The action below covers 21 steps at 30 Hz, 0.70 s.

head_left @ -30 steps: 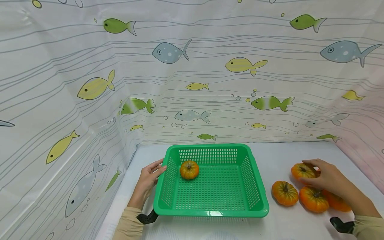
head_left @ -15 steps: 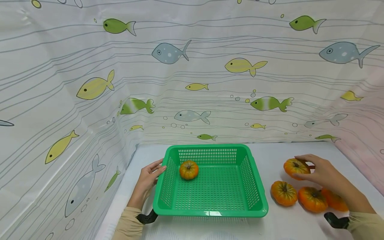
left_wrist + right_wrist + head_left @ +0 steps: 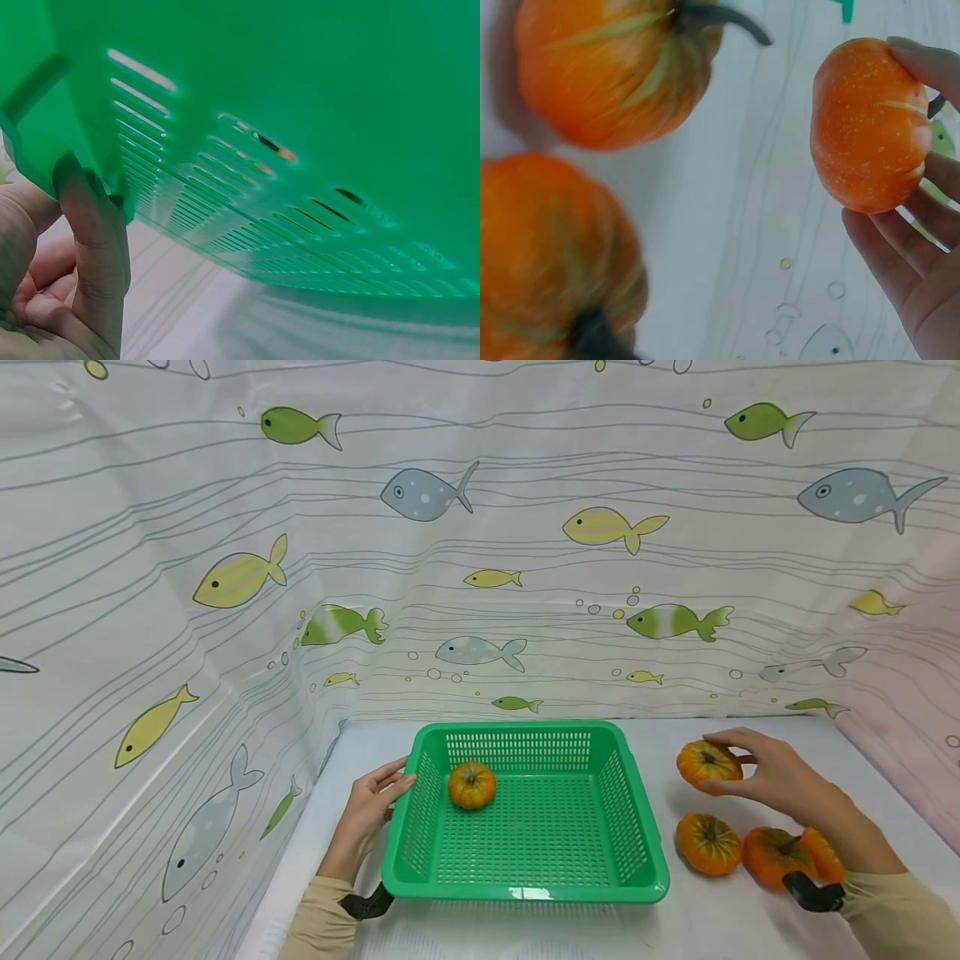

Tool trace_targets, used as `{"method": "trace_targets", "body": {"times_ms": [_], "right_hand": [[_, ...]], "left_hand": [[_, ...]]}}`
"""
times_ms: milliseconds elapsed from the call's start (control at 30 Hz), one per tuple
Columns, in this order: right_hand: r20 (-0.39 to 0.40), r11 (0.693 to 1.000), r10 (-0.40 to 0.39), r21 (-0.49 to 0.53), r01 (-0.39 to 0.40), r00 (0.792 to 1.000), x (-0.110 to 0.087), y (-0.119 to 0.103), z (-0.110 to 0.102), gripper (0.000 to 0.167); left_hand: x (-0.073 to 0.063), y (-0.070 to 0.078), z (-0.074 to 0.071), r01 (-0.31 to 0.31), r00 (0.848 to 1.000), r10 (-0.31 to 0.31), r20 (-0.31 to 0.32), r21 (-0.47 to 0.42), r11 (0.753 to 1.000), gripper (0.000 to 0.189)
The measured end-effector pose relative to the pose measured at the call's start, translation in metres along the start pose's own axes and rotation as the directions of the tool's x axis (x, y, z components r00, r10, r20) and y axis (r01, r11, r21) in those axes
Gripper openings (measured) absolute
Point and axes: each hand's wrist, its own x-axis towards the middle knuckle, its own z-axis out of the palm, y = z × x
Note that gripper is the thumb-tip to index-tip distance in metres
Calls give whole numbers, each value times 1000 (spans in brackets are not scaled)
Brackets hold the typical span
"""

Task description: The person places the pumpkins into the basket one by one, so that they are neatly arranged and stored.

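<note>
My right hand point(image 3: 787, 785) grips a small orange pumpkin point(image 3: 703, 765) between thumb and fingers, raised over the table to the right of the green plastic basket point(image 3: 525, 893). The right wrist view shows this pumpkin point(image 3: 870, 127) from its smooth side, with fingers curved about it. One other pumpkin point(image 3: 472, 785) sits inside the basket, towards its back left corner. With thumb and fingers my left hand point(image 3: 366, 810) holds the basket's left rim; in the left wrist view, curled fingers point(image 3: 94, 232) pinch that edge, and the slotted wall fills much of the picture.
Three more pumpkins lie on the white table at the right: one point(image 3: 708, 845) beside the basket, another point(image 3: 776, 858) to its right, and a third point(image 3: 825, 853) partly hidden by my right wrist. A fish-patterned sheet point(image 3: 555, 635) stands behind and along both sides.
My right hand has lifted the pumpkin and carried it left, closer to the basket. The left hand and the basket have stayed put.
</note>
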Motion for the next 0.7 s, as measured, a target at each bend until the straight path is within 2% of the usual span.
{"method": "trace_targets", "body": {"times_ms": [133, 267, 500, 700], "right_hand": [[2, 1000, -14, 14, 14, 1000, 6, -11, -1, 78], [-6, 998, -63, 14, 63, 998, 11, -23, -3, 75], [-48, 981, -194, 4, 194, 980, 23, -41, 1, 68], [-35, 971, -236, 24, 237, 971, 34, -58, 5, 69]], "left_hand": [[0, 1, -1, 0, 1000, 0, 4, -10, 1000, 54], [-1, 1, -1, 1, 1000, -1, 8, -16, 1000, 55], [-1, 2, 0, 7, 1000, -7, 1, -12, 1000, 55], [-1, 2, 0, 12, 1000, -12, 2, -15, 1000, 55]]}}
